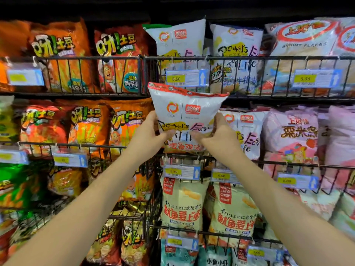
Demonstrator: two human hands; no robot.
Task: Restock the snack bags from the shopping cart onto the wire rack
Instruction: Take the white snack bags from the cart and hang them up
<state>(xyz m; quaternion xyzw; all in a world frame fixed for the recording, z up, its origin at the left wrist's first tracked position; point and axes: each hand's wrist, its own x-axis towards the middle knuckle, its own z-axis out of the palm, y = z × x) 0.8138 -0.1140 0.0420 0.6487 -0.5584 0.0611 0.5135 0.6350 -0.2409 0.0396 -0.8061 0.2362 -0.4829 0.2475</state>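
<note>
A white snack bag (184,110) with a red top seal is held up in front of the black wire rack (192,156), its lower part above the middle basket's front rail. My left hand (148,131) grips the bag's left side, thumb across the front. My right hand (217,133) grips its right side the same way. A matching white bag (244,131) stands in that basket just to the right. The shopping cart is out of view.
Orange potato-snack bags (123,60) fill the baskets to the left. White bags (180,41) and shrimp flakes (303,47) sit in the top row, pink bags (292,135) at right, cream crisp bags (182,204) below. Price tags (187,77) hang on the rails.
</note>
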